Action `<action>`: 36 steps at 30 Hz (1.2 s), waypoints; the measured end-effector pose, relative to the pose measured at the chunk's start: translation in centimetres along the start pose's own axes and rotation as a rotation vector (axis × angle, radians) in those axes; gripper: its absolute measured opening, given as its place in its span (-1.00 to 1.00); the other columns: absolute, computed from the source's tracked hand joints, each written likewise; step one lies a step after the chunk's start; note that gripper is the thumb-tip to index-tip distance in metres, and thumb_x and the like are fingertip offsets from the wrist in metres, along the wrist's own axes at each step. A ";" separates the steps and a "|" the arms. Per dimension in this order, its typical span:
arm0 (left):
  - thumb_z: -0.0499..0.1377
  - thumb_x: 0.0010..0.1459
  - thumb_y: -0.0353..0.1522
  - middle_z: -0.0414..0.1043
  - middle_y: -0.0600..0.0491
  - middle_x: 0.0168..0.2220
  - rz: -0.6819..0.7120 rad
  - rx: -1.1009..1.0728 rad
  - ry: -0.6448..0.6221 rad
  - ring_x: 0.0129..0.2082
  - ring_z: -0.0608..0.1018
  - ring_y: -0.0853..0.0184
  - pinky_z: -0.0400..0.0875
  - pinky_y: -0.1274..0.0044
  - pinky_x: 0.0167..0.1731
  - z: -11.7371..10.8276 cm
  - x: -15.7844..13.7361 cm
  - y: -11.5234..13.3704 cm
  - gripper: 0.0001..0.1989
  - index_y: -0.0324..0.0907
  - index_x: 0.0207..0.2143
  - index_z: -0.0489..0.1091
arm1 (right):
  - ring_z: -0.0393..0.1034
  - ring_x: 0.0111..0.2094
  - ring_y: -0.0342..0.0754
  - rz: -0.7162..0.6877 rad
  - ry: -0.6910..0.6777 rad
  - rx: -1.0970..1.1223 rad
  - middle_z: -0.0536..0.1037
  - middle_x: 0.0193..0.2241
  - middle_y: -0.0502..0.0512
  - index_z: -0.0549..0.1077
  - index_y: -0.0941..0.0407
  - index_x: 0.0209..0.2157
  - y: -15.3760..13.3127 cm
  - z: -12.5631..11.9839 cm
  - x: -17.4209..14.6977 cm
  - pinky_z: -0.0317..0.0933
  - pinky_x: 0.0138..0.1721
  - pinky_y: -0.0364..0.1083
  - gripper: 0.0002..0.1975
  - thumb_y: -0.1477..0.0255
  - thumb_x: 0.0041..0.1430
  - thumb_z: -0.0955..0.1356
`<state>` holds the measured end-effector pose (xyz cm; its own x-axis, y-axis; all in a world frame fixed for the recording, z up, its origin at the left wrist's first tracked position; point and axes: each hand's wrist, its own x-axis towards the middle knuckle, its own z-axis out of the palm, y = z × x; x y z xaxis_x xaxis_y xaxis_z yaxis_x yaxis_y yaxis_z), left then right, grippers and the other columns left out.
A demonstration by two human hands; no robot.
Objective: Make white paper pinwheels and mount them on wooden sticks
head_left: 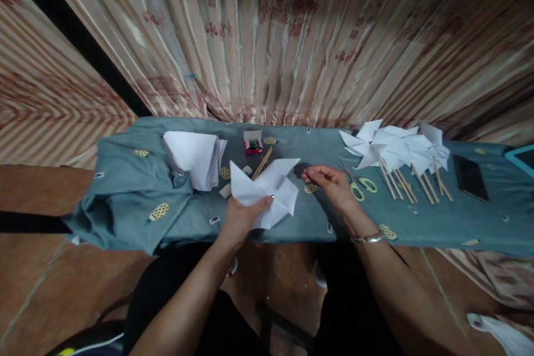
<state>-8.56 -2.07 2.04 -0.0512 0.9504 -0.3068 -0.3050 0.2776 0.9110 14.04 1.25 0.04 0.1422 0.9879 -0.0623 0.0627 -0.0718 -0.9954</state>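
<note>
My left hand (242, 214) is closed on a white paper pinwheel (284, 189), its thumb lying near the shiny pin at the centre. To the right, apart from the pinwheel, my right hand (327, 181) has thumb and fingertips pressed together; whatever they may hold is too small to make out. Wooden sticks (262, 162) lie behind the pinwheel, partly hidden by it. A small open red box (253, 144) of dark pins stands farther back. Scissors (359, 186) with light green handles rest just beyond my right hand.
Folded white paper sheets (196, 158) are stacked on the left. Several pinwheels on sticks (390, 144) lie together at the right, beside a dark phone (470, 178). A blue-edged object (521, 158) sits at the far right. The narrow table has a green cloth (137, 194), with curtains (267, 39) behind.
</note>
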 end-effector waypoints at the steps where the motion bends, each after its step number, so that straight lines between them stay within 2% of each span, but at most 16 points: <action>1: 0.47 -0.37 -0.33 0.61 -0.04 -0.33 0.019 -0.013 0.043 -0.36 0.60 0.24 0.52 0.39 -0.21 -0.6 0.4 0.5 -0.54 -0.30 -0.32 0.54 | 0.49 -0.39 -0.08 -0.010 -0.018 -0.021 0.63 -0.41 0.10 0.56 0.10 -0.41 0.0 0.1 0.1 0.35 -0.26 -0.08 -0.65 0.09 -0.08 0.48; 4: 0.47 -0.36 -0.36 0.61 -0.02 -0.29 0.105 -0.082 0.154 -0.28 0.61 0.24 0.50 0.41 -0.13 -2.2 1.2 1.9 -0.50 -0.30 -0.26 0.52 | 0.48 -0.38 -0.09 -0.029 -0.038 -0.092 0.63 -0.39 0.10 0.54 0.10 -0.38 0.3 0.4 0.4 0.34 -0.25 -0.08 -0.63 0.06 -0.01 0.43; 6: 0.45 -0.34 -0.40 0.61 -0.01 -0.25 0.156 -0.103 0.172 -0.20 0.60 0.24 0.48 0.43 -0.09 -2.8 1.5 2.7 -0.49 -0.27 -0.22 0.52 | 0.46 -0.39 -0.10 -0.039 -0.066 -0.159 0.62 -0.40 0.09 0.53 0.11 -0.37 0.5 0.6 0.5 0.33 -0.27 -0.09 -0.64 0.07 0.05 0.39; 10: 0.42 -0.33 -0.46 0.60 0.03 -0.19 0.233 -0.127 0.227 -0.16 0.59 0.26 0.50 0.52 -0.15 -3.1 1.5 3.7 -0.54 -0.21 -0.25 0.53 | 0.40 -0.45 -0.13 -0.059 -0.177 -0.353 0.57 -0.48 0.04 0.53 0.13 -0.42 0.8 1.2 0.0 0.24 -0.36 -0.13 -0.78 0.27 0.11 0.36; 13: 0.42 -0.35 -0.47 0.60 0.04 -0.19 0.224 -0.139 0.262 -0.17 0.59 0.27 0.51 0.53 -0.17 -3.2 1.5 4.1 -0.56 -0.21 -0.28 0.53 | 0.33 -0.50 -0.15 -0.084 -0.251 -0.525 0.53 -0.54 -0.01 0.55 0.13 -0.44 0.6 1.8 -0.6 0.13 -0.41 -0.15 -0.90 0.44 0.09 0.37; 17: 0.41 -0.37 -0.47 0.61 0.07 -0.22 0.219 -0.167 0.311 -0.18 0.59 0.26 0.51 0.49 -0.11 -3.3 1.4 5.2 -0.58 -0.22 -0.32 0.53 | 0.31 -0.50 -0.15 -0.127 -0.301 -0.710 0.53 -0.51 0.00 0.56 0.13 -0.36 -0.2 2.4 -1.1 0.06 -0.41 -0.16 -0.87 0.49 0.16 0.33; 21: 0.39 -0.31 -0.49 0.62 0.08 -0.24 0.294 -0.199 0.268 -0.11 0.58 0.23 0.45 0.41 0.05 -2.7 1.1 7.5 -0.61 -0.22 -0.29 0.52 | 0.37 -0.44 -0.12 -0.162 -0.344 -0.831 0.56 -0.44 0.05 0.55 0.14 -0.31 -0.8 2.6 -1.2 0.08 -0.39 -0.15 -0.84 0.51 0.22 0.30; 25: 0.35 -0.22 -0.53 0.62 0.07 -0.23 0.408 -0.227 0.206 -0.14 0.60 0.23 0.45 0.35 0.06 -1.7 1.5 9.4 -0.67 -0.24 -0.29 0.51 | 0.43 -0.37 -0.07 -0.196 -0.373 -0.915 0.59 -0.37 0.08 0.53 0.13 -0.29 -0.9 2.8 -1.4 0.13 -0.34 -0.14 -0.84 0.51 0.24 0.29; 28: 0.32 -0.20 -0.56 0.62 0.07 -0.23 0.451 -0.250 0.222 -0.16 0.61 0.24 0.47 0.34 0.04 -1.3 2.6 9.8 -0.69 -0.25 -0.30 0.50 | 0.46 -0.32 -0.04 -0.223 -0.381 -0.961 0.59 -0.34 0.12 0.51 0.14 -0.29 -0.9 3.0 -1.5 0.15 -0.30 -0.13 -0.85 0.52 0.25 0.28; 36: 0.32 -0.19 -0.55 0.62 0.07 -0.36 0.353 -0.313 0.340 -0.23 0.62 0.28 0.51 0.41 -0.03 -1.9 4.3 8.8 -0.66 -0.28 -0.25 0.49 | 0.44 -0.27 -0.02 -0.306 -0.410 -1.036 0.57 -0.34 0.13 0.47 0.15 -0.28 -1.0 3.2 -2.0 0.20 -0.22 -0.10 -0.84 0.53 0.29 0.25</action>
<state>-13.29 4.19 8.21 -0.4874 0.8652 -0.1176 -0.4779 -0.1516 0.8652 10.49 -0.22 0.94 -0.3385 0.9402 -0.0366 0.8464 0.2873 -0.4483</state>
